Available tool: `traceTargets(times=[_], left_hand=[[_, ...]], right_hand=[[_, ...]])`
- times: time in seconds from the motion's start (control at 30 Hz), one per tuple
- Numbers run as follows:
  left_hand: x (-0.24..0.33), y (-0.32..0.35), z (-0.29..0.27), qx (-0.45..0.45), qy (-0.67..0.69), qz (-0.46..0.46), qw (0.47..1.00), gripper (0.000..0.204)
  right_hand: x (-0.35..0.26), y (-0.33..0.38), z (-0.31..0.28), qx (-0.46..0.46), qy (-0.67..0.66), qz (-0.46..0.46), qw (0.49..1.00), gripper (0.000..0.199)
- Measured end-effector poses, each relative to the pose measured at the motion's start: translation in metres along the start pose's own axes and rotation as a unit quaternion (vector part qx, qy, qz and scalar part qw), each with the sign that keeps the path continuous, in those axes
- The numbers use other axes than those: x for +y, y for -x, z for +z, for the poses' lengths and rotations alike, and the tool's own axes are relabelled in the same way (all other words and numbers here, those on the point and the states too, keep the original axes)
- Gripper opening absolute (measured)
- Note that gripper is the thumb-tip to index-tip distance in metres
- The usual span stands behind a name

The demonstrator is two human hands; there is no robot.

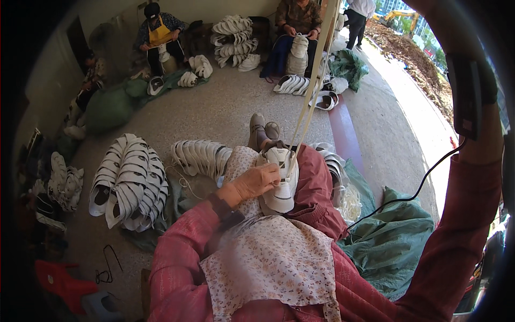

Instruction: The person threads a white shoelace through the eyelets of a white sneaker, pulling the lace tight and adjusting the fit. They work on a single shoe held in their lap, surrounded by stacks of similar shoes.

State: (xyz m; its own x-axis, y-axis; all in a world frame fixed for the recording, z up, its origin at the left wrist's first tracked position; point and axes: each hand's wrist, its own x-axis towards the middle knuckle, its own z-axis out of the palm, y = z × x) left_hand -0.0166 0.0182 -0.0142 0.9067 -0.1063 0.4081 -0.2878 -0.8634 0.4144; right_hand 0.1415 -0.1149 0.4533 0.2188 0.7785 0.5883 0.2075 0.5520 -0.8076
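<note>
Several heaps of white shoe uppers ring a patch of bare grey concrete floor (214, 110), which is the main open room for moving. At the far left edge a grey-white pile of fabric pieces (65, 182) lies against the dark wall side, with a red plastic stool (59, 282) below it near the lower rim. Just right of these is a big fanned stack of white shoe uppers with grey edging (131, 180), and a smaller row of them (198, 155) touches the person's floral apron (268, 257).

On the lap, over the apron, rests a white lace-up sneaker with grey trim (280, 182). The left hand (255, 181) lies on its side with the fingers curled, gripping the shoe. Two pale laces (311, 91) run taut from the sneaker up toward the top of the frame. The right hand is out of view above the raised right arm in a red sleeve (461, 214), so I cannot tell its state; a black strap-on device (468, 96) sits on that forearm, with a black cable (424, 185) hanging from it.

Right of the lap, rumpled green sacks (391, 241) fill the ground up to the curved pavement edge.
</note>
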Motion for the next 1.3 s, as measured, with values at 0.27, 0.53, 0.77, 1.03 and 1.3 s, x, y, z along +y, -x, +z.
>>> traceTargets(times=[0.27, 0.53, 0.77, 1.03, 1.3], left_hand=[[0.000, -0.008, -0.013, -0.081, -0.015, -0.007, 0.997, 0.011], [-0.001, -0.013, -0.006, -0.083, -0.080, -0.004, 0.993, 0.009], [0.015, -0.017, -0.014, 0.029, 0.004, -0.026, 0.999, 0.017], [0.005, 0.004, 0.023, 0.108, -0.195, -0.095, 0.970, 0.022], [0.036, 0.015, 0.018, 0.019, -0.104, -0.030, 0.994, 0.022]], right_hand=[[0.004, -0.004, -0.002, -0.051, 0.058, 0.045, 0.996, 0.020], [0.002, 0.001, 0.003, -0.085, 0.065, 0.042, 0.993, 0.017], [0.022, -0.009, -0.009, -0.095, 0.069, 0.084, 0.990, 0.014], [0.015, -0.023, -0.001, -0.063, 0.034, 0.044, 0.996, 0.017], [0.012, -0.015, -0.001, -0.074, 0.004, 0.026, 0.997, 0.016]])
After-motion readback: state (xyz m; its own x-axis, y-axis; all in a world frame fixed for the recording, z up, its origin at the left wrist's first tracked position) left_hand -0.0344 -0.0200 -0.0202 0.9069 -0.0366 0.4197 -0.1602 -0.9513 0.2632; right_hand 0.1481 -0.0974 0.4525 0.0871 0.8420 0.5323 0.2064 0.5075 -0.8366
